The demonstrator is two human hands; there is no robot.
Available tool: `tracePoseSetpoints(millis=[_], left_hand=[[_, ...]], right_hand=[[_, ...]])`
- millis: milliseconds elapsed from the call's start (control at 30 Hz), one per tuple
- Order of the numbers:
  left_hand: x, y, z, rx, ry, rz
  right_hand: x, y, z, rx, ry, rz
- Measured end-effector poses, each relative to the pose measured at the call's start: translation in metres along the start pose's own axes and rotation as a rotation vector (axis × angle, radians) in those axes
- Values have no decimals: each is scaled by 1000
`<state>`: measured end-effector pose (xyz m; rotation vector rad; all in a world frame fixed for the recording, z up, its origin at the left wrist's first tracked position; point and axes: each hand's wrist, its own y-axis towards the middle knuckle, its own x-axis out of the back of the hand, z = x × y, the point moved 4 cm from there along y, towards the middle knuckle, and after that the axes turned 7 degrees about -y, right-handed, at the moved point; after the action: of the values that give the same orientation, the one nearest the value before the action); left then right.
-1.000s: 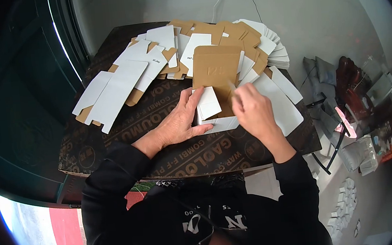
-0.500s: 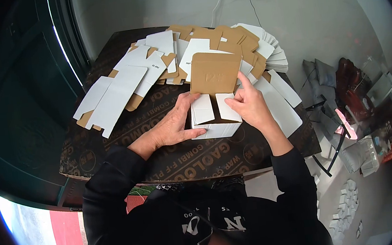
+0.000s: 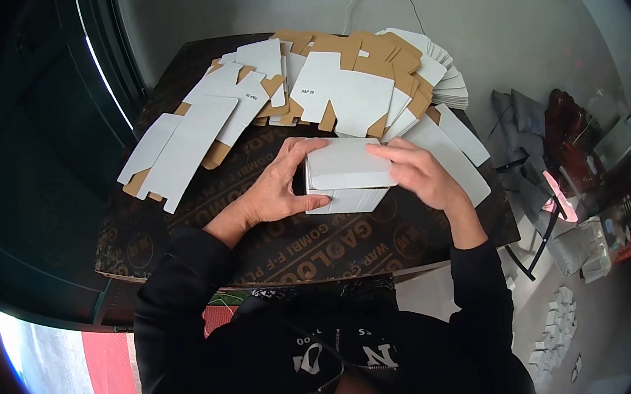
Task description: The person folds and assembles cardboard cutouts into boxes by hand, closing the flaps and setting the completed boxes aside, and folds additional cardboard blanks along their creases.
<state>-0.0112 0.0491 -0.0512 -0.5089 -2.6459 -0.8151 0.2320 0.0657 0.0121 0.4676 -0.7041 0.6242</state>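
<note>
A small white cardboard box [image 3: 349, 165] stands on the dark printed board in front of me, its lid folded down over the opening with a narrow dark gap along the near edge. My left hand [image 3: 273, 190] grips the box's left side, fingers over the top corner and thumb against the front. Across the right end, my right hand [image 3: 423, 173] presses the lid with its fingertips, the other fingers curled; its thumb is mostly hidden.
Flat unfolded cartons, white [image 3: 189, 148] and brown-sided [image 3: 328, 55], spread over the back of the dark board [image 3: 275, 254]. A fanned stack of white cartons [image 3: 451, 87] lies back right. Chairs [image 3: 526, 131] and several small white boxes [image 3: 553, 334] are on the floor at right.
The lid, upright with its brown inside showing, has come down over the two side flaps. My right hand moved from the flap onto the lid; my left kept its grip.
</note>
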Motion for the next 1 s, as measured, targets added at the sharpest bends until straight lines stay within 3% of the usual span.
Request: tracePoseSetpoints(millis=[67, 200, 567, 1000], left_hand=[[1, -1, 1, 2, 53, 20], [1, -1, 2, -2, 74, 40], [1, -1, -2, 2, 54, 26], [2, 0, -7, -6, 55, 81]], right_hand=[[-4, 0, 1, -24, -93, 41], [-14, 2, 1, 68, -394, -96], [-21, 6, -14, 198, -228, 64], [-17, 11, 11, 68, -458, 126]])
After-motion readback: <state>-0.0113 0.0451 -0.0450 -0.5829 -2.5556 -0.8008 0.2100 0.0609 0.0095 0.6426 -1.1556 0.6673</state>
